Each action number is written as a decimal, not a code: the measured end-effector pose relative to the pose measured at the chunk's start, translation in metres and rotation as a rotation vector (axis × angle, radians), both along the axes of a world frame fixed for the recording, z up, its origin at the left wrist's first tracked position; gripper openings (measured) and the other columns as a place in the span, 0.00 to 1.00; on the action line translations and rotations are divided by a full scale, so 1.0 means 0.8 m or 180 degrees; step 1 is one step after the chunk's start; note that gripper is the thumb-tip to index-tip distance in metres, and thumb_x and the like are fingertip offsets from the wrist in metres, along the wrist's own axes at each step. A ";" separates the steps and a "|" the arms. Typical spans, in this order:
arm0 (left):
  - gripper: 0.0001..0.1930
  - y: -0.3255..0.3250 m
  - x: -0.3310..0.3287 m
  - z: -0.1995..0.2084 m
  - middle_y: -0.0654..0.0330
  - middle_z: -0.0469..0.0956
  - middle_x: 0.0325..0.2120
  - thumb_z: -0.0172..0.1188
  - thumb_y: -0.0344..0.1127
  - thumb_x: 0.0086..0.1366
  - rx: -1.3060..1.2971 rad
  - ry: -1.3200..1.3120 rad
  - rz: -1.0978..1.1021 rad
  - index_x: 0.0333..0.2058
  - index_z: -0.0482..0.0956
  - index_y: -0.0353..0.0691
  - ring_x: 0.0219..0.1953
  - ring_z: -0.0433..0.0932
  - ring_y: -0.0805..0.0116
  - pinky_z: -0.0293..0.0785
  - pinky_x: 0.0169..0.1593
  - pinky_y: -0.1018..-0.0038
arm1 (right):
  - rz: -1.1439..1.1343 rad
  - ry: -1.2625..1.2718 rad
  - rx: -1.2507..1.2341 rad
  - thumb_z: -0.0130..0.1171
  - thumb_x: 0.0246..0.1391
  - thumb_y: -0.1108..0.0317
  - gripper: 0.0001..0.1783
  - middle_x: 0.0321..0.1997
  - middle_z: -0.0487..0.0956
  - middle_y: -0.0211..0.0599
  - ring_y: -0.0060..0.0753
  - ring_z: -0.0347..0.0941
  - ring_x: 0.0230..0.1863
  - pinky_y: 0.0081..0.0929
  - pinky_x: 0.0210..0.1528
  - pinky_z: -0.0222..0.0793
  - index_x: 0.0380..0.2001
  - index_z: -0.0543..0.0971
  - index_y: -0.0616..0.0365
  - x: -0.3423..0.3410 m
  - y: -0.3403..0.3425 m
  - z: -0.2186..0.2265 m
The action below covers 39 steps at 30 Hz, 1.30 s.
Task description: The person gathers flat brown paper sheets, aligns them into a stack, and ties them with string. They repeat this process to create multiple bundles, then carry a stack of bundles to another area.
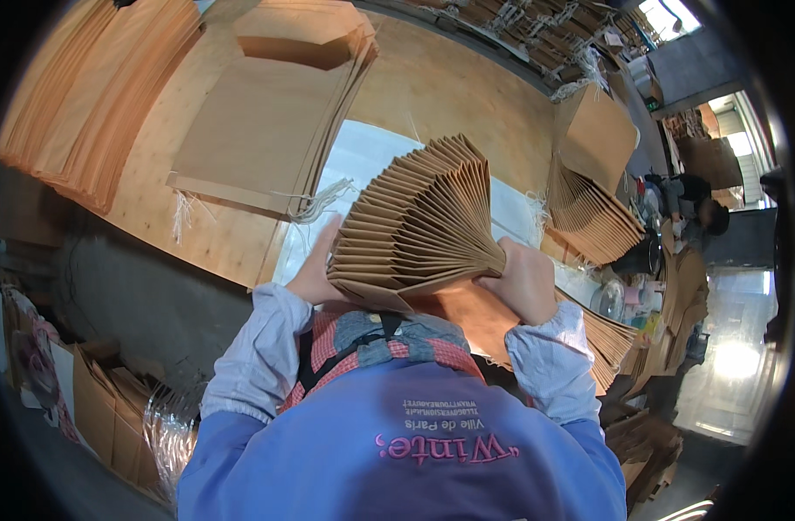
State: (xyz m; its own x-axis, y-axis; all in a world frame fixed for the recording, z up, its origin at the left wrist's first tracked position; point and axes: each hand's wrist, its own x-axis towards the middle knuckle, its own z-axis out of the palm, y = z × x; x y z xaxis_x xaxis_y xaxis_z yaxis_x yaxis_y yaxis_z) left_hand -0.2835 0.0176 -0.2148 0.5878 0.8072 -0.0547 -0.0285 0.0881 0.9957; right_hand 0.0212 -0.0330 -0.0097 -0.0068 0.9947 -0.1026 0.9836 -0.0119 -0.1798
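Note:
In front of my chest I hold a thick bundle of brown kraft paper bags, their edges spread like a fan. My left hand supports the wide, spread end, its fingers partly hidden behind the bundle. At the narrow end, where the layers press tightly together, my right hand is closed around the bags. Beneath the bundle a white sheet covers part of the wooden table. Just beyond my left hand lies a stack of flat brown bags with white cord trailing from its near edge.
A tall pile of folded brown paper fills the table's far left. Another fanned stack of bags stands to the right, with more fanned paper beside my right forearm. Cardboard sits low at left. Another person is at far right.

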 end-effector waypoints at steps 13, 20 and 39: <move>0.46 0.096 0.027 0.113 0.49 0.49 0.70 0.37 0.69 0.68 -0.2812 -0.0873 -0.0281 0.71 0.40 0.40 0.70 0.53 0.57 0.57 0.68 0.62 | -0.0377 0.0086 -0.0172 0.76 0.33 0.56 0.26 0.29 0.78 0.45 0.53 0.76 0.33 0.43 0.33 0.70 0.31 0.75 0.60 -0.011 0.001 0.006; 0.46 0.191 0.056 0.075 0.52 0.42 0.72 0.24 0.72 0.66 -0.1945 -0.1634 -0.1054 0.71 0.40 0.41 0.73 0.40 0.58 0.36 0.73 0.66 | -0.0708 0.0073 -0.0069 0.77 0.33 0.55 0.29 0.30 0.78 0.42 0.49 0.77 0.33 0.42 0.32 0.71 0.36 0.74 0.57 -0.022 -0.005 0.004; 0.31 0.242 0.133 0.085 0.54 0.66 0.61 0.37 0.55 0.75 -0.0730 -0.0769 -0.0803 0.63 0.63 0.35 0.63 0.63 0.65 0.57 0.65 0.68 | -0.0795 -0.0180 -0.0041 0.76 0.33 0.54 0.28 0.30 0.79 0.42 0.50 0.78 0.32 0.43 0.32 0.71 0.36 0.76 0.56 -0.021 -0.006 0.000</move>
State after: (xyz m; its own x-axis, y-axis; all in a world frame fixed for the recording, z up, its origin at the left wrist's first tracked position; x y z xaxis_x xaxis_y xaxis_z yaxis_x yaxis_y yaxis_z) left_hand -0.1769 0.2115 -0.1465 0.7835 0.6192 -0.0524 -0.2081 0.3409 0.9168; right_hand 0.0041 -0.0376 -0.0097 0.2452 0.9634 -0.1086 0.9583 -0.2578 -0.1229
